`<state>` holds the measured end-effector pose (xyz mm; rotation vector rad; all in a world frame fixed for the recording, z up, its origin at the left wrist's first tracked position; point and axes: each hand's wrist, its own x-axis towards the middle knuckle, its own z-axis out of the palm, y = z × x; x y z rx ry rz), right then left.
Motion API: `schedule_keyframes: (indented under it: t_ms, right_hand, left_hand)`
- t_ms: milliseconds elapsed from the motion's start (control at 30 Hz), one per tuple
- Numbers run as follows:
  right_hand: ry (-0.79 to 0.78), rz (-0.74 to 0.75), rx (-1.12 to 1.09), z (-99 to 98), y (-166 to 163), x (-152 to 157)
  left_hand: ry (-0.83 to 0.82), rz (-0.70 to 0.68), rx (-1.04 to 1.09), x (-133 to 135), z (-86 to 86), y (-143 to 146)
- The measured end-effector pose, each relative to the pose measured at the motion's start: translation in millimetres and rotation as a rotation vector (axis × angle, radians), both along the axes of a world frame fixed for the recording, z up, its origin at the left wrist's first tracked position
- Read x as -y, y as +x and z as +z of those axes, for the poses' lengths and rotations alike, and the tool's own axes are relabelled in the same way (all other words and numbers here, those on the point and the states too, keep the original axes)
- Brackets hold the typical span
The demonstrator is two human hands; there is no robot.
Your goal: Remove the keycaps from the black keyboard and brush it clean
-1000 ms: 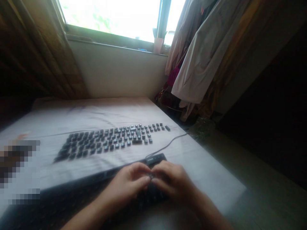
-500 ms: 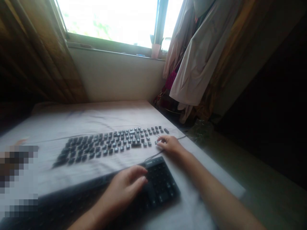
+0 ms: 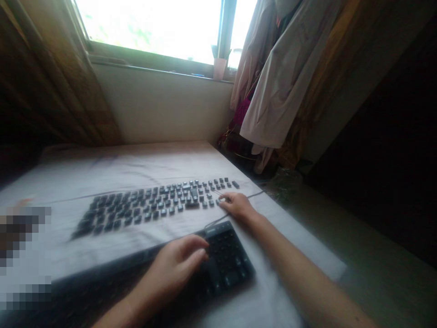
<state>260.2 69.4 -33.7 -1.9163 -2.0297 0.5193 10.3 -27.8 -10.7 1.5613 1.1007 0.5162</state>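
Note:
A black keyboard frame (image 3: 225, 264) lies at the near edge of a white cloth (image 3: 112, 168), most of its keys removed. My left hand (image 3: 177, 264) rests on the frame, fingers curled against it. Many loose black keycaps (image 3: 150, 205) lie in rows on the cloth beyond it. My right hand (image 3: 237, 205) reaches to the right end of those rows, fingertips touching a keycap; whether it grips one is unclear. The keyboard's cable (image 3: 225, 217) runs under my right hand.
A wall and a bright window with a pink cup (image 3: 219, 68) on the sill lie behind. Hanging clothes (image 3: 276, 91) stand at the right. The cloth ends at the right onto a dark floor (image 3: 368, 255). A blurred patch covers the left edge.
My right hand left the keyboard frame and reached forward to the right end of the keycap rows. My left hand stayed on the frame.

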Motion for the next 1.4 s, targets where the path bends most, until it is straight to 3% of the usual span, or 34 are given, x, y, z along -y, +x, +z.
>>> schedule_keyframes:
  t_ms: [300,567,767,933,1233,1400]
  right_hand:
    - [0.154,-0.059,-0.241,-6.9,7.2,3.1]
    - [0.399,-0.251,-0.759,3.3,25.2,22.0]
    - [0.46,-0.38,-1.078,7.8,30.6,41.8]
    - [0.359,-0.309,-1.157,6.4,22.3,60.1]
    - [-0.208,0.154,-1.103,16.4,21.0,92.2]
    - [-0.303,0.282,-1.073,19.7,33.6,96.2]
  left_hand:
    - [0.095,0.014,-0.065,-1.2,0.2,-3.8]
    - [0.618,-0.072,-0.369,-2.1,-7.9,-8.6]
    - [0.527,-0.295,-0.652,3.4,-14.1,-6.8]
    - [0.444,-0.429,-0.786,9.5,-1.6,0.3]
    - [0.421,-0.426,-0.856,13.9,4.0,4.2]
    - [0.426,-0.423,-0.856,12.7,3.0,3.6]
